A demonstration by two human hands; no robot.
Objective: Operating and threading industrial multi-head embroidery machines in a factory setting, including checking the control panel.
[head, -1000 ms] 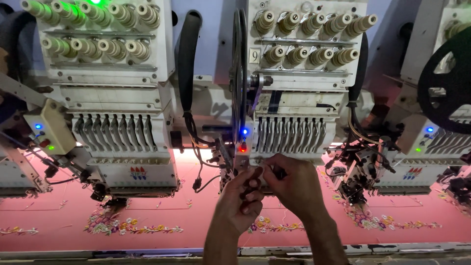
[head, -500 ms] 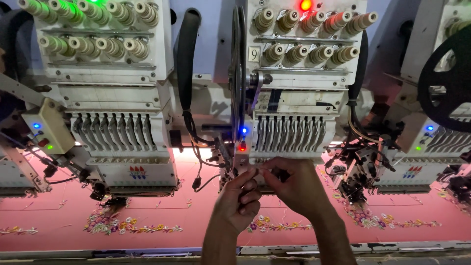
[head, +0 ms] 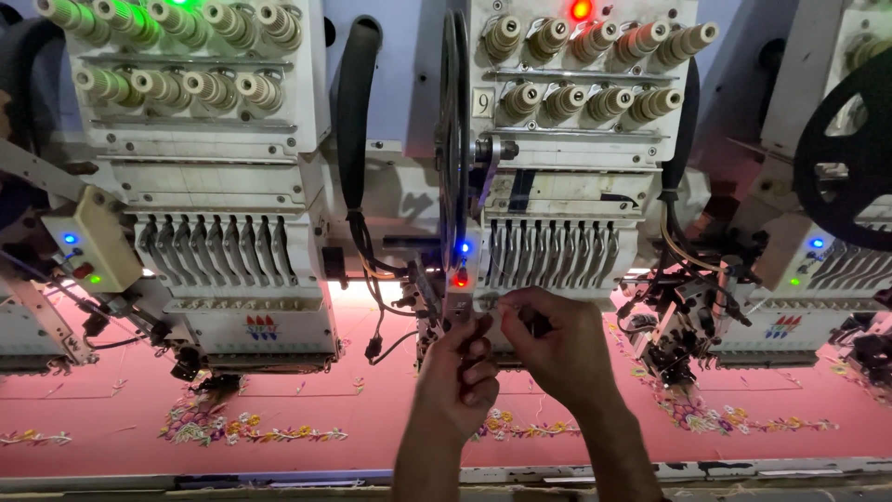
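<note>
- Head view, looking down on a row of embroidery machine heads above pink fabric (head: 372, 409).
- Left hand (head: 460, 376) raised with fingers curled, thumb and forefinger pinched together just under the red indicator light (head: 460, 278); whether a thread sits in the pinch cannot be told, too fine to see.
- Right hand (head: 557, 349) just beside the left, almost touching, fingers bent and fingertips (head: 506, 307) pressed together at the lower front edge of the middle embroidery head (head: 557, 251); what they grip cannot be told.
- Directly above both hands: the row of needle-bar slots and, higher, two rows of beige tension knobs (head: 595, 70) with a red lamp lit among them.
- Above the left hand: a blue light (head: 465, 248) and a tall black wheel (head: 453, 139) seen edge-on.
- Well left of the hands: a second embroidery head (head: 223, 214) with green lamps on top and a small beige control box (head: 88, 237).
- Right of the right hand: a tangle of black wires and a sequin device (head: 688, 316), and further off a black reel (head: 850, 158).
- Below the hands: floral embroidery (head: 251, 429) stitched on the fabric.
</note>
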